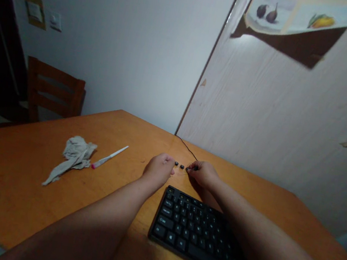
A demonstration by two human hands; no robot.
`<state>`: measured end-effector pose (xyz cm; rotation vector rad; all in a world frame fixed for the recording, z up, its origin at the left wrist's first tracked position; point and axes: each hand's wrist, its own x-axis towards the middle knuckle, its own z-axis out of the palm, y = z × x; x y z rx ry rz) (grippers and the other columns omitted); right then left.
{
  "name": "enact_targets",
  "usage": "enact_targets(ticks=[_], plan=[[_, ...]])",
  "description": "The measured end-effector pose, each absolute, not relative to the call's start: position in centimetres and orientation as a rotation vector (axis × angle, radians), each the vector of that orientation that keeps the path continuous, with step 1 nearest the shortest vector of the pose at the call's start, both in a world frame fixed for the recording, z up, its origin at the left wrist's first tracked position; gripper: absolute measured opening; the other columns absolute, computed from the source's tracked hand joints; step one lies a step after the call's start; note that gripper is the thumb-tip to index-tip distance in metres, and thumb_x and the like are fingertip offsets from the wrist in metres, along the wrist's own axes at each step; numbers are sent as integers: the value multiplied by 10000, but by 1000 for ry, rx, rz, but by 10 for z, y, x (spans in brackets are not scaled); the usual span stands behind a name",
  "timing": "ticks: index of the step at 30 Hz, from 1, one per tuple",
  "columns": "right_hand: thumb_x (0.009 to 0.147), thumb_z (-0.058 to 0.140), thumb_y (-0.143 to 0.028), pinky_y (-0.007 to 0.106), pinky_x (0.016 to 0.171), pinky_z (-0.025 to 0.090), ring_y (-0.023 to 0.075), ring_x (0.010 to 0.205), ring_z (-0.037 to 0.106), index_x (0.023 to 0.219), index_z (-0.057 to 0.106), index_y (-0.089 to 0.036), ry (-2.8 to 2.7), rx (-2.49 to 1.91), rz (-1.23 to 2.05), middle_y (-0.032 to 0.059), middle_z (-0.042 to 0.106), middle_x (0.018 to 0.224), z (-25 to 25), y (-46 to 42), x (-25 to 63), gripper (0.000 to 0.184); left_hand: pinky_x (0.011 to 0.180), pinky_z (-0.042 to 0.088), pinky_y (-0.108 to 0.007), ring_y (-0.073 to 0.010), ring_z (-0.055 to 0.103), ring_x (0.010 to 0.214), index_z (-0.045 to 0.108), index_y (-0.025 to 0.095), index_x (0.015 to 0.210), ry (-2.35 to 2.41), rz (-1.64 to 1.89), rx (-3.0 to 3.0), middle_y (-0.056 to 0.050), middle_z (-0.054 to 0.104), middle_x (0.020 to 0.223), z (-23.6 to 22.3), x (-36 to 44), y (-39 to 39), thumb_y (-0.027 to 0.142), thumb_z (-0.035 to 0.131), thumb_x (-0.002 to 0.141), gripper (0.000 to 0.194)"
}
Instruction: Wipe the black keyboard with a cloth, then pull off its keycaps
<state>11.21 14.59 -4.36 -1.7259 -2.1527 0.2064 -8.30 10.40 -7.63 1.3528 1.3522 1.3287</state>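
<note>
- Keycaps [181, 166], or small black pieces which look like keycaps, lie in a short row on the far part of the worktop [133, 137], between the two hands.
- The left hand [158, 168] is closed, with its fingers curled inward; the keycap at the left end is just beside its thumb. If something is inside this hand, I cannot tell.
- The right hand [205, 174] has its thumb and fingers brought together at the right end of the row. Something dark shows at the fingers, but I cannot tell if they grip it or only touch it.
- The keyboard [190, 226] lies nearer to the person, below the hands, a little turned. Its black frame contains rows of keys [165, 222] with white marks; the right forearm covers a part of it.
- A thin black cable [187, 147] runs from the far edge of the worktop toward the right hand.
- On the left side lies a crumpled grey cloth [75, 154], and near it a white stick [110, 156] with a pink end.
- Behind the worktop there are a wooden chair [56, 86] and a pale wall [134, 46]; at upper right hang sheets [278, 11] with painted fruit.
</note>
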Motion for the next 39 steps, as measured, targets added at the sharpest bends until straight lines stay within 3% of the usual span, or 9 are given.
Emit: enact_targets(ticks=[19,39], plan=[[740,705,-373,255,572,384,186,708,631,870,754,-249,-2159,-1741,221,37,729,785,-41,143,113,186,619,449,-256,-162,626,647,640,193,887,1367,1305,1333,-26,673,689,-72,-83,102,362,576,818,193],[774,668,-296,254,633,397,192,782,638,882,756,-233,-2212,-1857,141,52,737,831,-31,140,105,153,614,453,-247,-149,626,622,645,186,866,1407,1321,1377,-19,678,674,-71,-81,100,333,553,829,178]])
